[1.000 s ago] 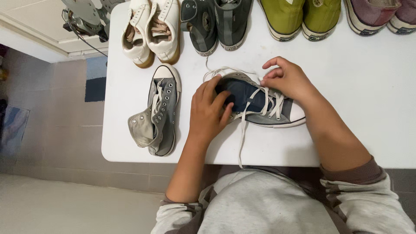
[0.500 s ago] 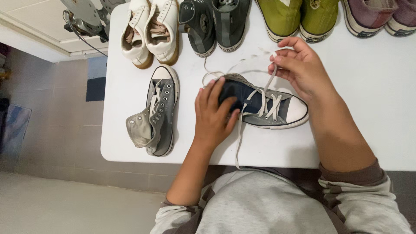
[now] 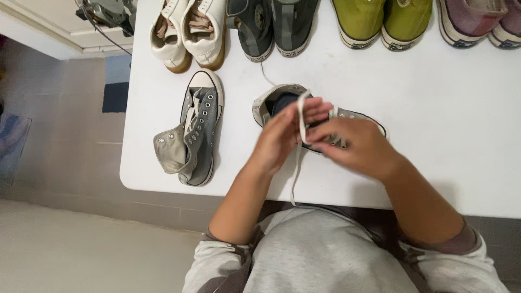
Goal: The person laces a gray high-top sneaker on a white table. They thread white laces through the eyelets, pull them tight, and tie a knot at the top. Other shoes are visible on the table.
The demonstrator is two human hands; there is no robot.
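White table [image 3: 445, 135]: both hands now meet, pinching the lace [image 3: 300, 122].

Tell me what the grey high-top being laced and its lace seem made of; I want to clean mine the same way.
The grey high-top looks like matte woven canvas, with a pale, smooth, rubbery sole edge; the hands cover most of it. The white lace, held by the left hand and right hand, hangs limp over the white table edge, so probably flat woven fabric.
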